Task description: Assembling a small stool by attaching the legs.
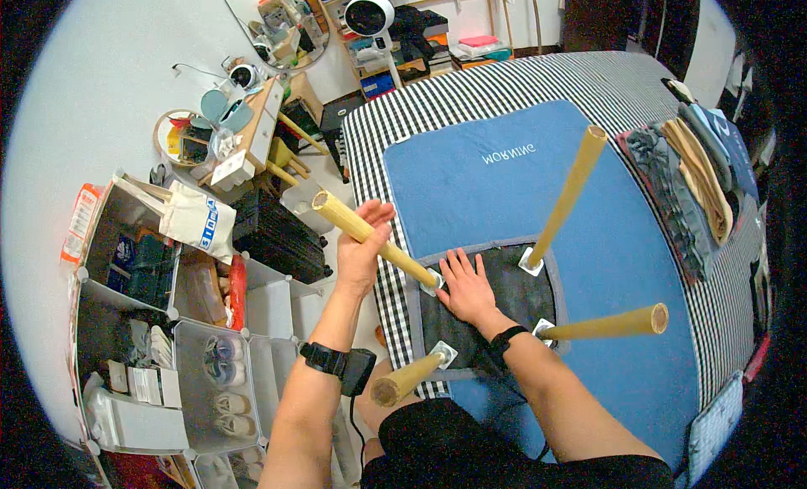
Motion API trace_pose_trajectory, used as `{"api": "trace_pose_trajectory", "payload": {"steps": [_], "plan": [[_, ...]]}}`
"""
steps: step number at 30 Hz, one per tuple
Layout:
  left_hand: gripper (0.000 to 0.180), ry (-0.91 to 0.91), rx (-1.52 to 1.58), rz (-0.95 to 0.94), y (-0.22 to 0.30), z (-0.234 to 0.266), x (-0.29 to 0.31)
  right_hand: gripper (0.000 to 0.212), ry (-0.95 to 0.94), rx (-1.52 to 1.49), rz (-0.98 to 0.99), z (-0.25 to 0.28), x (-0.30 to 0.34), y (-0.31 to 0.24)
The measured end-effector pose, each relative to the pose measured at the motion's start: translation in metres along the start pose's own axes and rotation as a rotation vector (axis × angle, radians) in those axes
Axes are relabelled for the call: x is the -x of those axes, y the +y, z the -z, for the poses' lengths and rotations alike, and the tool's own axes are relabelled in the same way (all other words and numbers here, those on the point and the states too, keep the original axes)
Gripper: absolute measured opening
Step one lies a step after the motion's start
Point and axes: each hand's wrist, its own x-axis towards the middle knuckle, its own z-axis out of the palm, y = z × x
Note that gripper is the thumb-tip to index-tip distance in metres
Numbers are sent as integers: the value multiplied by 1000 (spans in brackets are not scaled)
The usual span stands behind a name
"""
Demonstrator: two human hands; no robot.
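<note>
An upturned stool (528, 299) shows its dark underside, with four pale wooden legs sticking up from metal plates at its corners. My left hand (360, 252) rests against the far-left leg (370, 234), its fingers stretched out past the wood and not wrapped round it. My right hand (467, 290) lies flat on the dark underside, fingers spread, close to that leg's plate (432, 280). The far-right leg (568, 199), near-right leg (607, 323) and near-left leg (409, 378) all splay outward. Under the stool is a blue cloth (496, 186).
A black-and-white checked cover (471, 83) spreads beneath the cloth. Folded clothes (685, 186) are stacked at the right. On the left stand a cube shelf (175, 317) with shoes and a canvas bag (198, 220). A small desk (252, 136) and a white fan (370, 18) are farther back.
</note>
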Motion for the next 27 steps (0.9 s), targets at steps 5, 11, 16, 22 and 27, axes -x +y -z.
{"api": "trace_pose_trajectory", "payload": {"steps": [5,11,16,22,27], "plan": [[12,-114,240,44,0,6,-12,58,19,-24,-1,-2,0,0],[16,-311,282,113,-2,11,-19,58,29,-26,1,-4,1,5],[17,-406,299,77,-7,17,-25,57,-26,0,-8,3,-3,4],[26,-245,-30,56,5,20,-18,58,1,3,7,-9,-6,0],[62,-5,-96,-63,33,22,60,58,22,23,-24,6,2,9]]}}
